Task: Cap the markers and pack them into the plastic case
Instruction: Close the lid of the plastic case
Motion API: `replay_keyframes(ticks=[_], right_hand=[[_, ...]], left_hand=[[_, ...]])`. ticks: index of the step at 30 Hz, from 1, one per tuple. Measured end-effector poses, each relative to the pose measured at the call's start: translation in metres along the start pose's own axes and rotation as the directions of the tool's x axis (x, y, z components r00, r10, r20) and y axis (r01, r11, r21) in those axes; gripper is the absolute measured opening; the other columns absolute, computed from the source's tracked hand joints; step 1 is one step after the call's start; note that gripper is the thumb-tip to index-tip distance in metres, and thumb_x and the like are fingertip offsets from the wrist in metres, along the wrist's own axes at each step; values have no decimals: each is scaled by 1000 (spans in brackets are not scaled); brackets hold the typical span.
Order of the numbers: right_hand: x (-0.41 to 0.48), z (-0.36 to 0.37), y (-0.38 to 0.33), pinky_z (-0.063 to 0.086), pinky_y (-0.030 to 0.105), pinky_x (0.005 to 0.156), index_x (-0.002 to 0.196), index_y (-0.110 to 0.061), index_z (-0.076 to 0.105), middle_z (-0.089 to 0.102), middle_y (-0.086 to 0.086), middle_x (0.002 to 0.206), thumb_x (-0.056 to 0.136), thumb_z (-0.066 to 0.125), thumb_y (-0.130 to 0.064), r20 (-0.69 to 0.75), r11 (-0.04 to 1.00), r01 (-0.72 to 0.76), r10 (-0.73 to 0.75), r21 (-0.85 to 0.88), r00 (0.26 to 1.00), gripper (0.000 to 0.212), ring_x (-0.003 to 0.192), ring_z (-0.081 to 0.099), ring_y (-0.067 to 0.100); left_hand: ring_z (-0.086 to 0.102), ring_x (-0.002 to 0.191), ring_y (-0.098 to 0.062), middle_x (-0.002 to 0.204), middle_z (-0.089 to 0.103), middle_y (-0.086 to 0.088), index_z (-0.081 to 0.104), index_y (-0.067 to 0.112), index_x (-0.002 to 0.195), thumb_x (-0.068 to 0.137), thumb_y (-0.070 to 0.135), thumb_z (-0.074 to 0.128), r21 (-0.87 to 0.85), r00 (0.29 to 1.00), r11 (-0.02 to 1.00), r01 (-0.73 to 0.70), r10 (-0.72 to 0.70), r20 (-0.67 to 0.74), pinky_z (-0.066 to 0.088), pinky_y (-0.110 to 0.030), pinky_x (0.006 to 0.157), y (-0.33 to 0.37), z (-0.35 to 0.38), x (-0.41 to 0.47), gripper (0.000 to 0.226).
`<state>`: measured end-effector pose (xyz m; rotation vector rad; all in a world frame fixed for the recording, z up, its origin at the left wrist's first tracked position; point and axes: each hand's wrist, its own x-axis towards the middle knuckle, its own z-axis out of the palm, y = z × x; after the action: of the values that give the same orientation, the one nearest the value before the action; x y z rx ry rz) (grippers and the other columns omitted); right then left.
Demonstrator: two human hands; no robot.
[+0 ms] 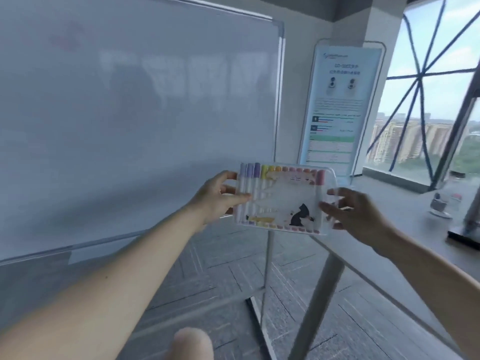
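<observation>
Open air lies below the two arms, down to the bare floor [213, 268], so a hand could drop freely there. To the left and ahead the whiteboard [130, 113] walls off that side, its upright leg [267, 268] standing just under the plastic case [283, 198]. The case, held up between the left hand [220, 198] and right hand [358, 211], fills the gap between them. On the right the desk [405, 229] edge and its slanted legs close in, with the poster [337, 105] behind

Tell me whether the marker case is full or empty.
Full, it seems: the plastic case, held between the left hand and right hand, shows an unbroken row of capped markers.
</observation>
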<state>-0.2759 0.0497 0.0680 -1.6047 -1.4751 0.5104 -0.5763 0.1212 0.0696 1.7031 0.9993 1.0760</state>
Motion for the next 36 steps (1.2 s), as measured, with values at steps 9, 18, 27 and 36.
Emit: replay_keyframes(ticks=[9, 18, 27, 36], right_hand=[[30, 173, -98, 62, 52, 82, 142, -21, 53, 73, -2, 93, 90, 73, -41, 212, 969, 238, -246, 63, 946, 59, 82, 74, 20], [34, 298, -147, 48, 32, 64, 124, -24, 44, 66, -2, 94, 92, 74, -32, 251, 942, 303, -332, 146, 909, 45, 85, 70, 22], [52, 357, -127, 46, 27, 58, 125, -19, 42, 66, -3, 97, 93, 73, -29, 291, 952, 285, -306, 113, 906, 46, 83, 65, 9], [63, 389, -97, 45, 24, 61, 121, -19, 44, 67, -2, 99, 92, 74, -28, 322, 949, 294, -314, 111, 893, 43, 87, 67, 8]], left_hand=[[71, 88, -18, 98, 70, -6, 61, 32, 112, 86, 12, 81, 47, 936, 997, 59, -39, -349, 59, -37, 83, -37, -169, -86, 38], [66, 111, -17, 117, 68, -3, 57, 35, 128, 86, 21, 83, 112, 807, 989, 101, -15, -590, 59, -31, 85, -91, -254, -130, 51], [63, 120, -18, 123, 70, 6, 59, 42, 125, 81, 35, 85, 215, 745, 961, 176, 13, -667, 52, -52, 102, -155, -269, -117, 51], [68, 105, -8, 110, 72, 13, 61, 33, 121, 81, 22, 86, 288, 728, 941, 179, 71, -682, 56, -42, 98, -195, -271, -112, 49]])
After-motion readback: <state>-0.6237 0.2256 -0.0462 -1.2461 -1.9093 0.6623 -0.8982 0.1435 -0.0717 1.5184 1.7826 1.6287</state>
